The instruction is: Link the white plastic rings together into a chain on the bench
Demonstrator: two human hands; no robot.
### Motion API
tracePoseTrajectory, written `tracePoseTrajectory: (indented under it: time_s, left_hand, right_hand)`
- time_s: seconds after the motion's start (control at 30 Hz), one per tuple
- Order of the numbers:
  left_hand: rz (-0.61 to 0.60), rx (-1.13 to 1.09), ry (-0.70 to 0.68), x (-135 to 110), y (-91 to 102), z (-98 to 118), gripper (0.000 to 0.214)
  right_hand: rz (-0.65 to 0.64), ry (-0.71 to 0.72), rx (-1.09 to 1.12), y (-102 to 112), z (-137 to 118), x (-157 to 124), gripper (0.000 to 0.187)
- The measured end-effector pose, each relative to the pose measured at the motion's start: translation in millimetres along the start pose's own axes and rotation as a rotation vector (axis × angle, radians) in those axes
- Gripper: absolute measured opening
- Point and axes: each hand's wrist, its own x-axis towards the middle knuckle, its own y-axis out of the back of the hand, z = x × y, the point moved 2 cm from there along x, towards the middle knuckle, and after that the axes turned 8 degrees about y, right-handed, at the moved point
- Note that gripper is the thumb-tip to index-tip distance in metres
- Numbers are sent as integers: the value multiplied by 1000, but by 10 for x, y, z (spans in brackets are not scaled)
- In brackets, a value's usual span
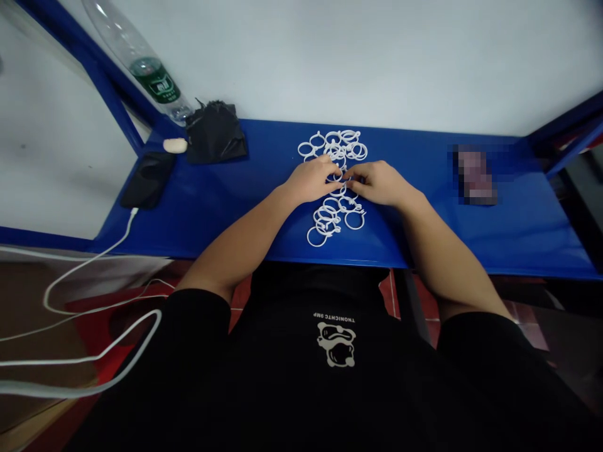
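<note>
Several white plastic rings with small eyelets, like curtain rings, lie in two groups on the blue table (264, 188). The far group (359, 151) sits beyond my hands, and the near group (316, 236) lies closer to the table's front edge. Between the groups, my left hand (313, 179) curls its thumb and forefinger around a white ring (335, 178). My right hand (379, 182) faces it from the right, fingers bent and fingertips closed at the same ring. Fingers partly cover this ring, so its exact contact points are hard to see.
At the back left stand a clear bottle (157, 81) with a green label and a crumpled black bag (214, 132). A small whitish object (175, 145) and a black phone (148, 180) with a white cable (127, 232) lie nearby. A blurred-out item (475, 174) rests at right.
</note>
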Motion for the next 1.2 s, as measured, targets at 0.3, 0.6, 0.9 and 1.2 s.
tracePoseTrajectory:
  time_s: [0.3,0.6,0.9,1.2]
  left_hand:
    - [-51,3,-15,-29,19,48,40]
    - [-31,11,-41,-53,16,84,36]
    - [-28,15,-57,-66,23,106,29]
    - [-13,34,-111,-73,20,169,23]
  right_hand:
    - [-30,-39,-21,14,35,0,36]
    - [-35,-53,-26,19,45,-2,22]
    - [78,-205,-38,-48,222,38,39]
    - [195,-174,62,-70,162,63,11]
